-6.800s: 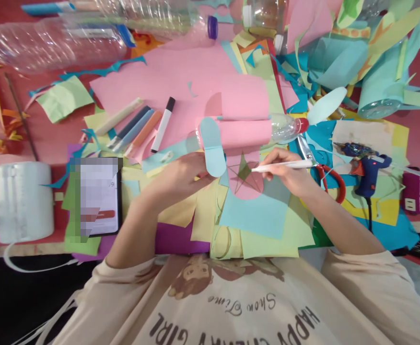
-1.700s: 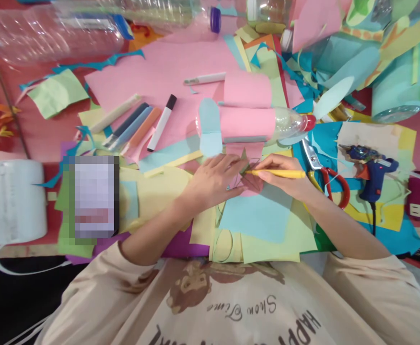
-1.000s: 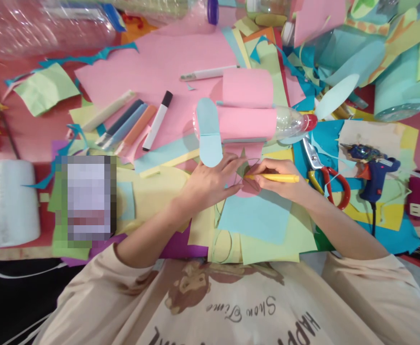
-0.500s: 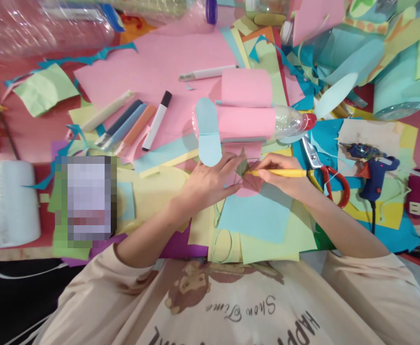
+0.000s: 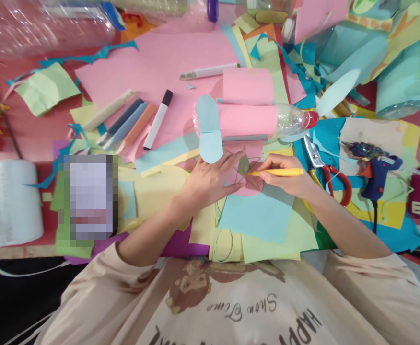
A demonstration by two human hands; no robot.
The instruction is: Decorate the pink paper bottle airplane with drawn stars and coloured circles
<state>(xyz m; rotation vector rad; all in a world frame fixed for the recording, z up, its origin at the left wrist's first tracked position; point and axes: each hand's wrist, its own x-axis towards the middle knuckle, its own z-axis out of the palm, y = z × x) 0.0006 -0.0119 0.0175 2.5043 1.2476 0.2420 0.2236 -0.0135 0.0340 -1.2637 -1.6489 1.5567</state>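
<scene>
My right hand grips a yellow marker pen, its tip on a small pink paper piece. Drawn lines fan across that piece, and one section, a green patch, is coloured in. With fingers spread, my left hand rests on the left side of the pink piece. Under it lies a light blue sheet. Just beyond both hands is a plastic bottle on its side, wrapped in pink paper, with a red cap and a blue paper strip at its base.
Scissors and a blue glue gun lie at the right. Several markers are at the left, near a blurred-out rectangular device and a white case. Large clear bottles line the back left.
The marker pen in my right hand has shifted slightly and tilts a little differently. My left hand stays in place. The whole view has drifted slightly.
</scene>
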